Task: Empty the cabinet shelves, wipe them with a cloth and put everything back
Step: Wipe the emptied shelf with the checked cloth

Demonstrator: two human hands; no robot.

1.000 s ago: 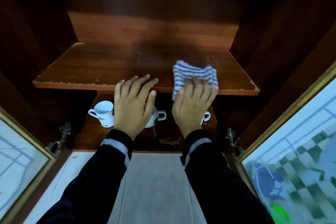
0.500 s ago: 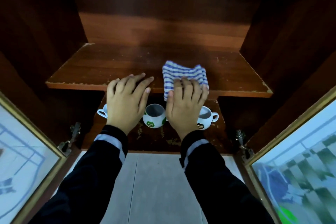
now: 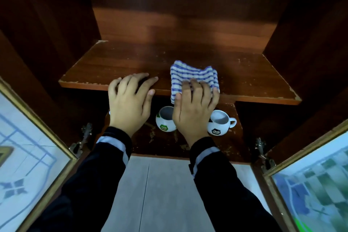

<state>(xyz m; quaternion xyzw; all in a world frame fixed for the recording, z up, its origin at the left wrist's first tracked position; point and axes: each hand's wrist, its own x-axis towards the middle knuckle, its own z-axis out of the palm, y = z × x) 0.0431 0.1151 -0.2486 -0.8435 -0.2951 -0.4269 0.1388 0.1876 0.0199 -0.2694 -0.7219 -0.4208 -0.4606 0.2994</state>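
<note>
A blue-and-white striped cloth [image 3: 194,75] lies bunched on the front of the bare upper wooden shelf [image 3: 131,62], one corner hanging over the edge. My right hand [image 3: 195,109] grips it, with bent fingers on top and the thumb at its left side. Just left of the cloth, my left hand [image 3: 130,103] rests its fingers on the shelf's front edge and holds nothing. On the lower shelf [image 3: 237,143] stand a white cup with a green logo [image 3: 165,120] and a white cup with a black logo [image 3: 220,122]. A third cup is almost hidden behind my left hand.
Both cabinet doors stand open, the left door [image 3: 28,147] and the right door [image 3: 310,184], each with patterned glass in a gold frame. Metal hinges sit at both lower corners of the opening. Grey floor tiles [image 3: 165,194] lie below.
Both hands and the cloth have slid left along the front of the upper shelf. My right hand's fingers have bent and the cloth is more bunched. More of the two cups shows.
</note>
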